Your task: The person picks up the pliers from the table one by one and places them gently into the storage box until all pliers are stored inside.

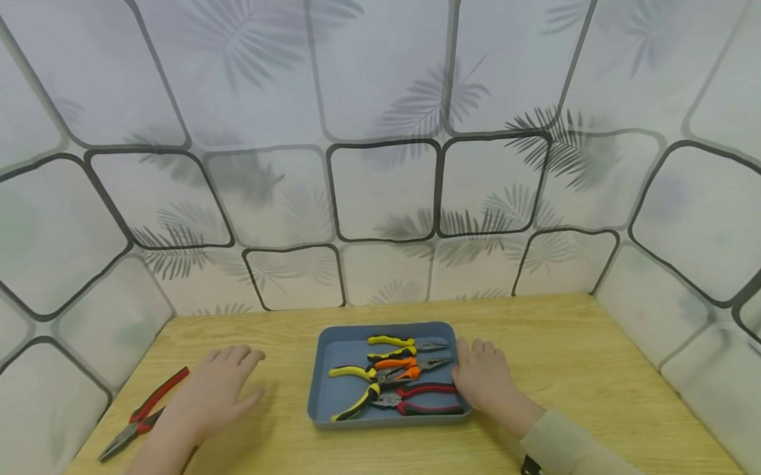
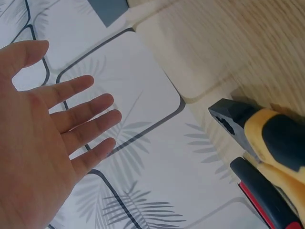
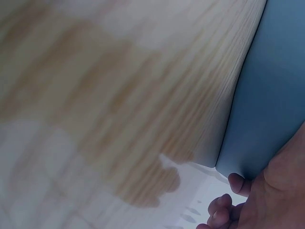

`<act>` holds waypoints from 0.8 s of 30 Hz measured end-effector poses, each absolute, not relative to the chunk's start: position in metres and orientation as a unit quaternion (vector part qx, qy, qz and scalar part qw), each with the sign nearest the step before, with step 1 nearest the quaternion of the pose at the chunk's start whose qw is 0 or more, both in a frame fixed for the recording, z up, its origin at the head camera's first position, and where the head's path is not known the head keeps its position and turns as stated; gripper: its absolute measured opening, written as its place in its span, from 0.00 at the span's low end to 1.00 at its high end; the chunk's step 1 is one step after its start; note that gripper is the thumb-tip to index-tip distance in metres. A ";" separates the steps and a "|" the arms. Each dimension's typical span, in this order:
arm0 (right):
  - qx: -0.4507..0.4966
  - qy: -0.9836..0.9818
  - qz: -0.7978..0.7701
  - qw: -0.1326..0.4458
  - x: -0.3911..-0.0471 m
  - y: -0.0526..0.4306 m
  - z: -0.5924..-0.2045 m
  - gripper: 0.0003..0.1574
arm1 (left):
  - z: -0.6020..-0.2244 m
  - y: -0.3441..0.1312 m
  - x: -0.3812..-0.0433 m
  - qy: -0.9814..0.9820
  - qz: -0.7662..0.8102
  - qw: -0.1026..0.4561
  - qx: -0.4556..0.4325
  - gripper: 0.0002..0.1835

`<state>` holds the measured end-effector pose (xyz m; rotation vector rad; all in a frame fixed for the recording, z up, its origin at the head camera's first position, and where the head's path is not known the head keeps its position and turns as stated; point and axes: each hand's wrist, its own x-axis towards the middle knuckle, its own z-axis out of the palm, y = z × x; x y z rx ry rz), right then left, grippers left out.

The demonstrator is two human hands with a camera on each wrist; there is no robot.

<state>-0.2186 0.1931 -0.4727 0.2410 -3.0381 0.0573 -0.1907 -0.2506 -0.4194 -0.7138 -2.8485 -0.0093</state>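
Note:
My left hand (image 1: 214,392) hovers over the left of the table, its fingers spread and its palm bare in the left wrist view. Beside it lie red-and-black long-nose pliers (image 1: 141,421). Yellow-and-black pliers (image 2: 267,133) also show in the left wrist view. My right hand (image 1: 484,381) holds the right side of a blue-grey tray (image 1: 315,375), its fingers bent against the outer wall. Inside the tray are yellow-and-black long-nose pliers (image 1: 408,348), orange pliers (image 1: 410,368), open yellow-and-black pliers (image 1: 370,387) and red-and-black pliers (image 1: 419,399).
The wooden table (image 1: 272,464) meets a patterned wall covering (image 1: 382,188) at the back and on both sides. A small black device (image 1: 532,472) sits under the right sleeve (image 1: 574,450).

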 end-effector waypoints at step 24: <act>0.072 -0.996 0.021 0.041 -0.219 0.193 -0.474 0.13 | -0.419 -0.285 -0.184 -0.974 -0.011 0.111 -0.198 0.25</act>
